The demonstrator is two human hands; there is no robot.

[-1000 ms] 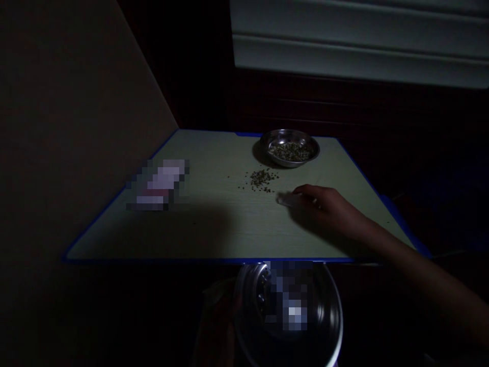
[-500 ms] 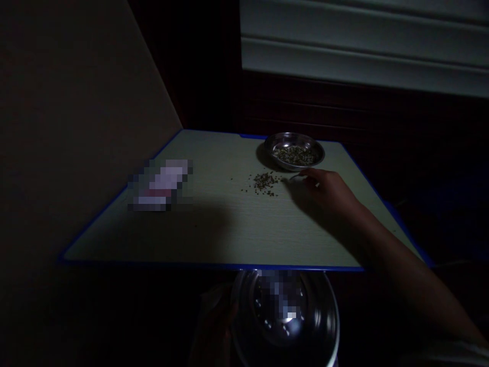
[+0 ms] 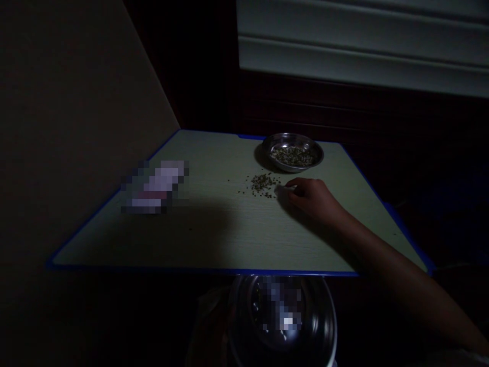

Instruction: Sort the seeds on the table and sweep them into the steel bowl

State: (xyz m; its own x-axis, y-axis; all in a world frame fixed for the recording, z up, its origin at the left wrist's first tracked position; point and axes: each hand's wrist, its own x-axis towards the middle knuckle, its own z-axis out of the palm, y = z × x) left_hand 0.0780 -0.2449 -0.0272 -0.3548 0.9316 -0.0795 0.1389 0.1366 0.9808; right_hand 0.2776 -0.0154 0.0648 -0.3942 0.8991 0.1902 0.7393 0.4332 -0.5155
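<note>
My right hand (image 3: 311,196) rests on the pale tabletop (image 3: 229,229), fingers curled together, its tips touching the right edge of a small heap of greenish beans (image 3: 262,182). What the fingertips pinch is too small to make out. Behind the heap stands a shallow steel dish (image 3: 294,153) holding more beans. Below the table's near edge a round steel bowl (image 3: 282,321) sits in deep shadow. My left hand (image 3: 214,326) shows only faintly at the bowl's left rim, its fingers lost in the dark.
A blurred flat packet (image 3: 153,186) lies at the table's left side. The table has a blue rim (image 3: 191,269). A beige wall rises on the left, and a pale slatted panel (image 3: 362,46) hangs behind. The room is very dim.
My right hand went from the table's middle up near the steel dish, then came back down left to the edge of the bean heap.
</note>
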